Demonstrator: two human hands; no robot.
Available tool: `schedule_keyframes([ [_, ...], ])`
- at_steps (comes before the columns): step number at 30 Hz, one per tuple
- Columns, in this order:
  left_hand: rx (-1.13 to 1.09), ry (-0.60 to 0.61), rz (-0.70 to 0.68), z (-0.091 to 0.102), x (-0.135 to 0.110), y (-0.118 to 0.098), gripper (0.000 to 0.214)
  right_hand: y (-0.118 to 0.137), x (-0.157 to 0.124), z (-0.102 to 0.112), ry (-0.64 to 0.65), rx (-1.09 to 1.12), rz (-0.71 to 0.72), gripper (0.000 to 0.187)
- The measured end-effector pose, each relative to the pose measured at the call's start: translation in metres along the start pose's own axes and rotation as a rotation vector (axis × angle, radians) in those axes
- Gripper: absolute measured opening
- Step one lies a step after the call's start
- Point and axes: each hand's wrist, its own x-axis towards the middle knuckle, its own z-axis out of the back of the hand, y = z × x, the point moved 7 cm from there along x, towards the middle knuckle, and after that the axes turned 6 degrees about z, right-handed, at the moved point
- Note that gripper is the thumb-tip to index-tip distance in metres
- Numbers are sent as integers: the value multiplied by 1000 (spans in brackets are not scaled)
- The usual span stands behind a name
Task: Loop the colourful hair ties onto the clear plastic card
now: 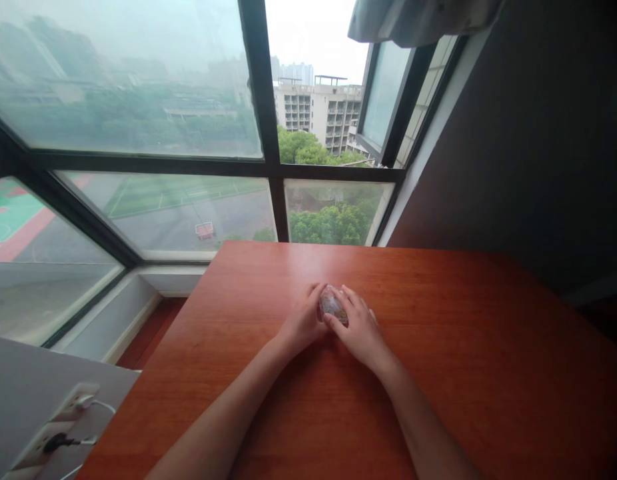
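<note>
Between my two hands, over the middle of a reddish-brown wooden table point(213, 373), is a small rounded, clear container point(332, 303) with mixed pale and brownish colours inside. What it contains is too small to make out. My left hand point(307, 315) curls around its left side. From the right, my right hand point(359, 325) grips it, with the thumb at the near edge and the fingers over the far right side. The fingers partly cover the container, and its underside is hidden.
Large dark-framed windows point(272, 170) rise beyond the table's far edge, one pane swung outward at the right. A dark wall point(528, 153) stands on the right. At lower left, plugs and cords sit in a wall socket point(53, 440).
</note>
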Motion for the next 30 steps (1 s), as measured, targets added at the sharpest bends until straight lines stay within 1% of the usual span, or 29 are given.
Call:
schedule_keyframes([
  [3,10,-3,0,-1,-1,2,72,2,0,2,-24,19,22,55],
  [6,33,7,4,-4,-1,5,70,2,0,3,-79,81,40,56],
  [9,57,-1,3,-4,0,7,70,2,-1,3,-143,130,17,56],
  [11,65,-29,6,-2,1,8,70,2,-1,2,-163,137,-3,51],
  [14,79,-57,18,0,2,9,69,4,0,3,-162,116,-20,45],
  [21,189,-76,40,-2,-1,6,68,11,-3,15,-85,-30,-69,43],
  [24,228,-67,45,-3,-1,3,67,10,-4,15,-57,-60,-133,45],
  [27,232,-37,33,-4,0,2,67,4,-3,12,-68,-28,-206,50],
  [30,209,24,-9,-5,0,5,76,-4,1,13,-96,0,-192,51],
])
